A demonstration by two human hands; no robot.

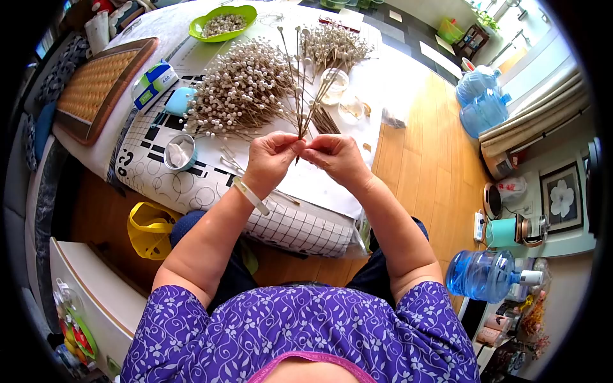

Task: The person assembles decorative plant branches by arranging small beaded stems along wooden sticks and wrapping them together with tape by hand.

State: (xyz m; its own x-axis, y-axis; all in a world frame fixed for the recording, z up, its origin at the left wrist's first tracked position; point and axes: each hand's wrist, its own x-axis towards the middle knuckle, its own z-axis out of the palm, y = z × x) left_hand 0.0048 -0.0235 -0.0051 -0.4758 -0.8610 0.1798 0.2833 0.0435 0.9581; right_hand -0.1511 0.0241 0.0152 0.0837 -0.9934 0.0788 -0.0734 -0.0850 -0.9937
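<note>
My left hand (pixel 271 156) and my right hand (pixel 335 156) meet over the near part of the table, fingertips pinched together. Between them they grip the lower ends of a small bunch of thin brown stems (pixel 300 96), which fan upward and carry small buds at their tips. A large heap of dried stems with white bead-like heads (pixel 239 86) lies just beyond my left hand. Farther back is a second bunch of similar stems (pixel 332 46). Short bare brown sticks (pixel 326 121) lie behind my right hand. A few loose white-tipped stems (pixel 231 159) rest beside my left wrist.
On the table are a green bowl (pixel 223 24) of small pale beads, a tissue pack (pixel 155 85), a light blue box (pixel 181 101), a round tub (pixel 180 152) with white contents and a roll of tape (pixel 334 82). A yellow bag (pixel 151 230) hangs low at left; water bottles (pixel 483 110) stand right.
</note>
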